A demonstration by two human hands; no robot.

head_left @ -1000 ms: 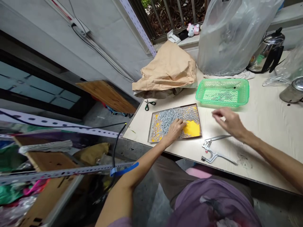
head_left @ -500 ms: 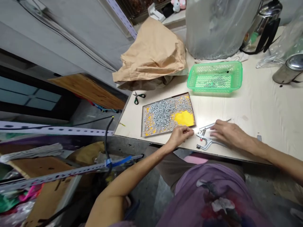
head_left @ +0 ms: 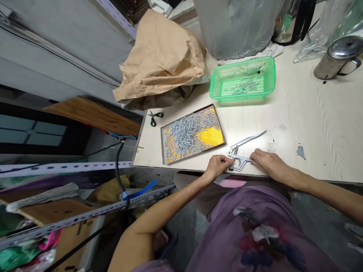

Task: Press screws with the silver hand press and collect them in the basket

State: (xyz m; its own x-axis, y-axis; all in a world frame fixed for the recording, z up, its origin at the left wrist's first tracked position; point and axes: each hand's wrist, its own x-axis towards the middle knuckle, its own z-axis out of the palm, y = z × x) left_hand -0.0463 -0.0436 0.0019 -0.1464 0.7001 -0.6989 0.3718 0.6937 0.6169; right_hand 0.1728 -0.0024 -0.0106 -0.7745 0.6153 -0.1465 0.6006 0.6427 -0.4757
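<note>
A pair of silver spring-loaded hand pliers [head_left: 240, 161] rests by the table's front edge, its handles spread wide. The thumb and fingers of my right hand [head_left: 270, 164] are closed on the end of the lower handle. My left hand [head_left: 217, 167] pinches at the jaw end, by a small red spot; what lies between those fingertips is too small to make out. Just beyond my left hand is a shallow tray with a bare yellow bottom patch [head_left: 212, 136]. Many small silver metal pieces [head_left: 183, 134] cover the rest of it.
A green perforated basket [head_left: 244, 99] behind the tray holds more small metal pieces. Black-handled scissors [head_left: 153, 120] lie near the left table edge. Crumpled brown paper [head_left: 167, 56], a large plastic bag [head_left: 238, 30] and a metal mug [head_left: 336, 60] stand farther back.
My right hand has gone from over the pliers to the end of their lower handle, leaving the upper handle uncovered. My left fingertips have come to the jaws. The view has shifted.
</note>
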